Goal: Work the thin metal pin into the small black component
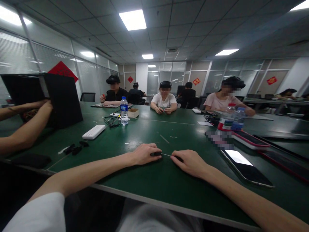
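Note:
My left hand [146, 154] is closed around a small black object [156, 154] just above the green table. From it a thin pale strip or rod [166, 154] stretches across to my right hand [189, 162]. The fingertips of that hand pinch its other end. Something dark [178, 158] shows beneath the right fingers; its kind is hidden. Both forearms rest over the near part of the table [145, 180]. To the right of my right hand lies a phone [246, 167] with a partly lit screen.
A white power bank [94, 132], small black pieces [76, 148] and a water bottle [124, 111] stand or lie to the left. Another person's arms [31, 125] reach into a black box [64, 100]. Bottles [227, 117] and more phones [251, 140] are on the right. Co-workers sit opposite.

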{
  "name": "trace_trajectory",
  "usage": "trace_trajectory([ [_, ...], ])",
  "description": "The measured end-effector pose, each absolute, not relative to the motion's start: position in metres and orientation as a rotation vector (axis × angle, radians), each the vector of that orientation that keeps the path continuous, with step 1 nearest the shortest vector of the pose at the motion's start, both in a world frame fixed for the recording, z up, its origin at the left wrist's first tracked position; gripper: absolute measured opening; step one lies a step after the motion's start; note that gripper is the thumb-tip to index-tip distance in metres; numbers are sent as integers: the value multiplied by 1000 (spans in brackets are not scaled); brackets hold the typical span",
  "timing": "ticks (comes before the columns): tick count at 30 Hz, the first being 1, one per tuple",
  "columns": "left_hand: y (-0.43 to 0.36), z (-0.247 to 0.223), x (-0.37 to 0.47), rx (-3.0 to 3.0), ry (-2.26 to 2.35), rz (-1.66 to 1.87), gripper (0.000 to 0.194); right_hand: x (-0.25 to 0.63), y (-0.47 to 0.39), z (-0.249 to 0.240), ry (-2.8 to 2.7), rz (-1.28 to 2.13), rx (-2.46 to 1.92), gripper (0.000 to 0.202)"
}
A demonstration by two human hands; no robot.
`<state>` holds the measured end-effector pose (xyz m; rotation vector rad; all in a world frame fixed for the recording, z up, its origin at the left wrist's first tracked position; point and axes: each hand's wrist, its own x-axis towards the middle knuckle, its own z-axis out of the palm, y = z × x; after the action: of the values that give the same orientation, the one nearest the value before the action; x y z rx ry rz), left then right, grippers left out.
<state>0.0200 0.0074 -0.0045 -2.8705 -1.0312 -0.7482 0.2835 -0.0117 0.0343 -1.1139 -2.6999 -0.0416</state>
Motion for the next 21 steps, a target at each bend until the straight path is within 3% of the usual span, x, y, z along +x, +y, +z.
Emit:
trace_trajectory([
  [21,7,-3,19,-2935,-986,-860,30,281,-18,37,-2701,-17,-1080,30],
])
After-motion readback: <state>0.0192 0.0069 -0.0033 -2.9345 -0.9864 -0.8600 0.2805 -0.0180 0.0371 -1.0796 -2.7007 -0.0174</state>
